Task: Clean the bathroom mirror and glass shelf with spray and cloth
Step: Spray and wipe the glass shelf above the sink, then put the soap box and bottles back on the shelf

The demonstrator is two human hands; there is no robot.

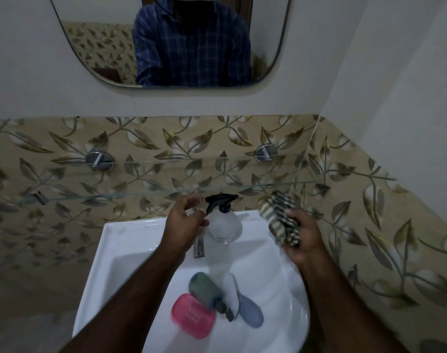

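Above the sink [120, 240] — left hand [185, 220] loosely curled beside the spray bottle [223, 220] (not gripping), right hand [302, 236] clutching the striped cloth [281, 217].

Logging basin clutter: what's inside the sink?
In the sink: pink soap case, dark green bottle lying down, white and blue-grey item. Forearms and spray bottle cover the drain area.

The mirror [166, 47] is hanging on the far wall, with the glass shelf [146, 179] running across below it, nearer. The sink [120, 240] is sitting below and nearer than the shelf. The spray bottle [223, 222] is standing at the sink's far edge, just behind the tap [199, 247]. The left hand [185, 220] is hovering just left of the bottle; the right hand [303, 238], to its right, is gripping the cloth [283, 220]. In the near basin, a soap box [193, 315] is lying left, a bottle [212, 294] beside it, and a case [245, 304] right.
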